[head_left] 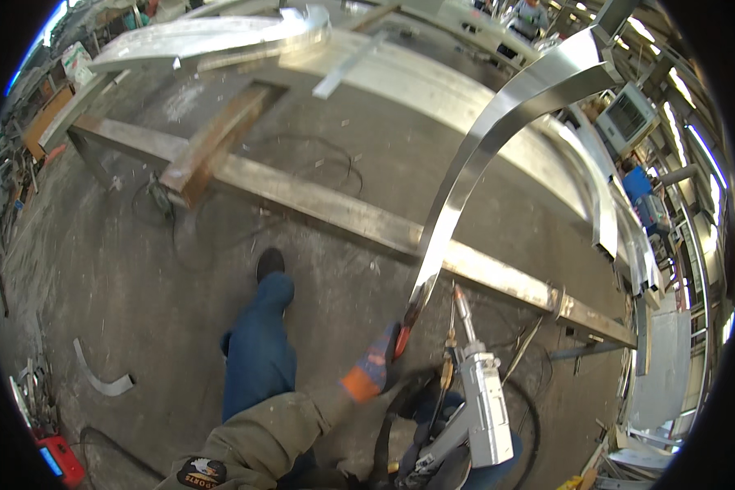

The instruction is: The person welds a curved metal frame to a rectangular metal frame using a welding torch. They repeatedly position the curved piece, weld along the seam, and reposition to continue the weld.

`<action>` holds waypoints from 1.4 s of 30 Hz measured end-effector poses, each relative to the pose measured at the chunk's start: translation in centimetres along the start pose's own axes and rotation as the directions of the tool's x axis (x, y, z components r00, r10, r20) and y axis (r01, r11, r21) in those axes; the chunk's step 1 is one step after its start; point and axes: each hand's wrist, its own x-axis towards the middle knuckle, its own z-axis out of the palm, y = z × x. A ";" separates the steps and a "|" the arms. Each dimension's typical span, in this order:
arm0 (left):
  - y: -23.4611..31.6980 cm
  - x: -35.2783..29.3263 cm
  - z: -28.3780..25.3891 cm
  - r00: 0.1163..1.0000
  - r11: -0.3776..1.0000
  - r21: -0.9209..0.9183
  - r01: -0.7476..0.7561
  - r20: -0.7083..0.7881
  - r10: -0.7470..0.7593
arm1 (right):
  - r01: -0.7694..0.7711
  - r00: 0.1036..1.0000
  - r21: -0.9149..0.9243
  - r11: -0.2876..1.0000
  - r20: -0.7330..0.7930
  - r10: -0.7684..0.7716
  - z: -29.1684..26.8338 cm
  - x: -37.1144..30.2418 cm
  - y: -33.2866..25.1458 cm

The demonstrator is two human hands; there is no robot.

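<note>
My left hand (pixel 372 367), in an orange and blue-grey glove, is closed around red-handled pliers (pixel 402 341). The pliers' jaws meet the near end of a long, shiny, bent metal channel (pixel 464 175), which crosses over a steel beam and rises to the far right. At the lower middle, my right hand (pixel 421 459) is closed around the grip of a silver welding gun (pixel 487 400); the grip partly hides its dark fingers. The gun's copper-coloured nozzle (pixel 464 310) points away from me toward the beam, with a thin wire guide (pixel 449 347) alongside.
The long steel beam (pixel 318 204) spans the floor on legs, with a rusty crosspiece (pixel 220 147) on it. Curved metal sheets (pixel 212 41) lie beyond. A curved offcut (pixel 102 377) lies at left, near a red device (pixel 60 459). Cables trail nearby. Another person (pixel 531 18) is far off.
</note>
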 end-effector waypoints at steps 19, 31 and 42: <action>1.6 0.5 -0.6 0.981 0.982 0.034 0.186 0.048 -0.188 | 0.139 0.930 -0.221 0.965 -0.307 -0.204 -1.4 0.6 1.7; 1.6 0.5 -0.9 0.947 0.960 -0.014 0.279 0.171 -0.273 | -0.076 0.989 -0.248 0.966 -0.141 0.042 0.7 0.2 -0.9; -0.1 -0.3 0.9 0.981 0.980 -0.035 0.195 0.028 -0.194 | 0.171 0.964 -0.193 0.966 -0.171 -0.205 1.9 1.0 0.1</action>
